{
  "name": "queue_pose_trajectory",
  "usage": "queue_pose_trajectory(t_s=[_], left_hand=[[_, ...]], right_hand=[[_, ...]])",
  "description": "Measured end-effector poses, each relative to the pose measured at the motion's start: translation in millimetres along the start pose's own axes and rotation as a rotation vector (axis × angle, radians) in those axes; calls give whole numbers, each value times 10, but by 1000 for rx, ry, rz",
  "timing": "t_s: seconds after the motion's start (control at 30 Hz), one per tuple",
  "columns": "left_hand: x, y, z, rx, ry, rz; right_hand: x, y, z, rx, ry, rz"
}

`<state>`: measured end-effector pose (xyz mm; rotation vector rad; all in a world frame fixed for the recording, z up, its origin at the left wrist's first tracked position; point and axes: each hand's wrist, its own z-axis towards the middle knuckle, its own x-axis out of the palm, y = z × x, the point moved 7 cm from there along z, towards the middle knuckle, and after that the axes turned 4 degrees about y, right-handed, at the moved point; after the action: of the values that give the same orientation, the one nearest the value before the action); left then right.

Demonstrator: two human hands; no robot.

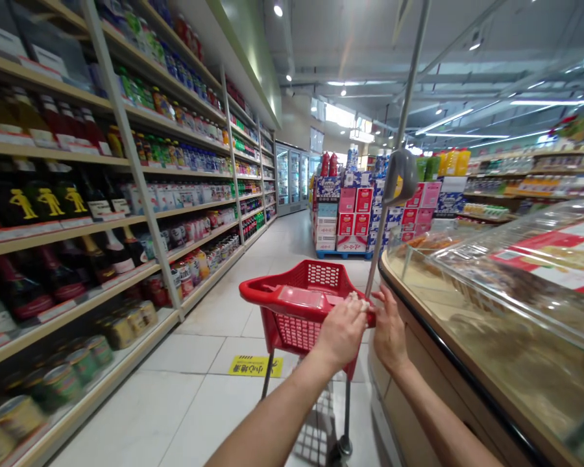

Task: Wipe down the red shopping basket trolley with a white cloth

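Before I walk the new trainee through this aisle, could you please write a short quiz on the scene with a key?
1. Multiple choice: the left hand rests on what?
A) a bottle
B) the cart's handle
C) a carton
2. True or false: the floor sign is yellow.
3. Fill the gap: in the picture, the counter stands to the ____ of the cart.

Key:
1. B
2. True
3. right
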<state>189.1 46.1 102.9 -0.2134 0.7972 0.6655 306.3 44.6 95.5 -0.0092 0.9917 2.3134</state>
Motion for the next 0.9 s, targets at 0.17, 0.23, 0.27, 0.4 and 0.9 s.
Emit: queue_pose_trajectory(t_s=[0.17,0.23,0.27,0.4,0.9], left_hand=[[-277,569,-166,-223,-70,18],[-387,750,-252,-330,-114,41],[-391,736,-263,-331,-115,43],[-211,338,-178,-106,-36,13],[-284,534,-307,-88,-17,12]], right_hand=[[11,-1,-12,-13,43,46],[22,23,-32,-23,9,31],[34,34,-40,-26,-6,21],[77,48,-23,-33,-7,-17],[235,128,-12,-30,126,-99]])
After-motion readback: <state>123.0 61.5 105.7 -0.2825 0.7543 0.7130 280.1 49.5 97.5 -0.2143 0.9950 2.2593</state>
